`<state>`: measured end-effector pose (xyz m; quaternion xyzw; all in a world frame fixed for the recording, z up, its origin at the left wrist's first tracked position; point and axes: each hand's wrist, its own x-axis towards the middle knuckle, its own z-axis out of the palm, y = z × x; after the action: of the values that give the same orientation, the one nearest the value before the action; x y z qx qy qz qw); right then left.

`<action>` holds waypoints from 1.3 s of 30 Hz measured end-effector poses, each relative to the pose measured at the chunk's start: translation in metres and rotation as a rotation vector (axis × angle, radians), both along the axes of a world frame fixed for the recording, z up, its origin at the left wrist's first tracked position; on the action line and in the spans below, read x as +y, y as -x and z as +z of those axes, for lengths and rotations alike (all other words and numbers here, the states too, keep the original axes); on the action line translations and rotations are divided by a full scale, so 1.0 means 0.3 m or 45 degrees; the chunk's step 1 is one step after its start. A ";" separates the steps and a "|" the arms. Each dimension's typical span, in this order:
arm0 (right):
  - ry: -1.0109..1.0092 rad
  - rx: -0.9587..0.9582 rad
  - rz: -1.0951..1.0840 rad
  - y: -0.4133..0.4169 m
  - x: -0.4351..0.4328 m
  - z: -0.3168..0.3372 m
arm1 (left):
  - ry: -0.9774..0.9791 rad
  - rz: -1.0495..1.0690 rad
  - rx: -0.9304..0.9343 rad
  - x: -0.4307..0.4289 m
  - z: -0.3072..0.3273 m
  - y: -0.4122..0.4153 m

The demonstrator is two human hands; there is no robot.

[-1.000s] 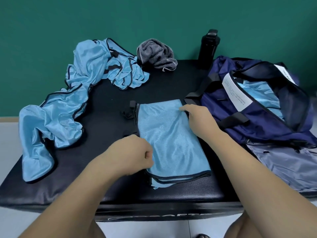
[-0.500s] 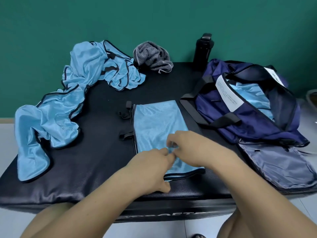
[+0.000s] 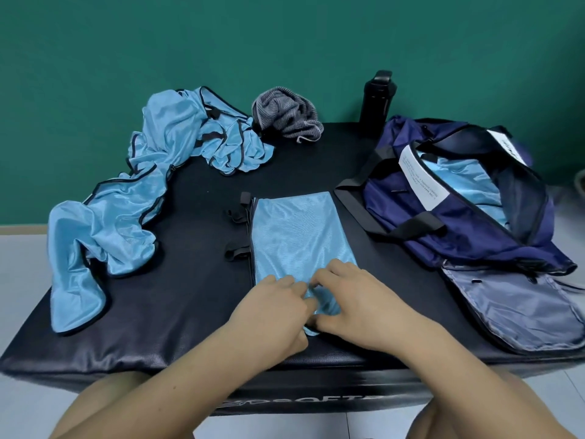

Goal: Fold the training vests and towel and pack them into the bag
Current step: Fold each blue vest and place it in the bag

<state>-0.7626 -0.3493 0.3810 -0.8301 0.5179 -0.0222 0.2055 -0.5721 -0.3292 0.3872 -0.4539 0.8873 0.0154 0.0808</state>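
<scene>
A folded light-blue training vest (image 3: 292, 232) lies in the middle of the black padded bench (image 3: 190, 299). My left hand (image 3: 272, 312) and my right hand (image 3: 357, 305) meet at its near edge, and both pinch the cloth there. Unfolded blue vests (image 3: 126, 210) sprawl in a crumpled pile along the left side. A grey striped towel (image 3: 285, 112) sits bunched at the back. The navy bag (image 3: 459, 210) lies open on the right with a blue vest (image 3: 462, 179) inside.
A black bottle (image 3: 376, 103) stands at the back, between the towel and the bag. The bag's black straps (image 3: 357, 198) and grey flap (image 3: 512, 308) spread over the bench's right part. A green wall rises behind the bench.
Both hands have come together at the folded vest's near edge; a second ago the right hand was at its far right corner and the left at its left side.
</scene>
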 end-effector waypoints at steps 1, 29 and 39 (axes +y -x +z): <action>0.015 -0.020 0.000 -0.003 0.000 -0.001 | -0.018 0.009 0.055 -0.006 0.004 -0.004; 0.278 -0.076 0.008 0.002 -0.035 -0.008 | 0.092 0.333 0.392 -0.043 -0.023 -0.016; 0.204 -0.400 -0.258 0.090 -0.084 -0.004 | -0.121 0.692 0.865 -0.099 0.054 -0.154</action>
<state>-0.7896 -0.3745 0.3798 -0.7737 0.5570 -0.2133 0.2137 -0.5258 -0.3590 0.4035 -0.6357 0.7102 0.2254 -0.2020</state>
